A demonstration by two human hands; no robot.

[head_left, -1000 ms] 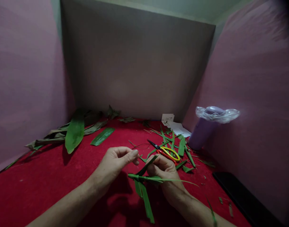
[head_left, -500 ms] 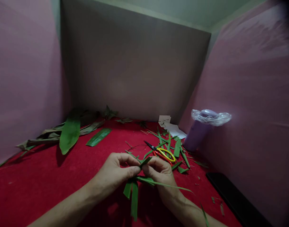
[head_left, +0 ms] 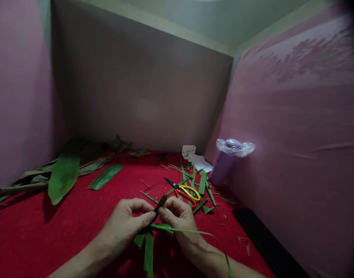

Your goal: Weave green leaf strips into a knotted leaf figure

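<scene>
1. Head view, low centre of the frame: the left hand [head_left: 125, 222] and right hand [head_left: 178, 216] meet fingertip to fingertip, both closed in a pinch on the leaf strips [head_left: 154, 227], which cross between them and hang toward the bottom edge; one thin strip trails off to the lower right.
2. Risk, as I judge it: the strips are narrow and held only at the tips, so a hard pull could tear one or let the crossing slip loose. The trailing strip could also snag under the right wrist.
3. Just above and right of the hands lie scissors [head_left: 184, 190] among cut scraps [head_left: 203, 185]; a wide sweep of the right hand could knock them.
4. Room: the red cloth [head_left: 63, 231] is open at lower left. Big leaves [head_left: 62, 175] sit at far left, a purple bottle [head_left: 223, 166] by the right wall, a black slab [head_left: 266, 243] at lower right; walls close in on three sides.
</scene>
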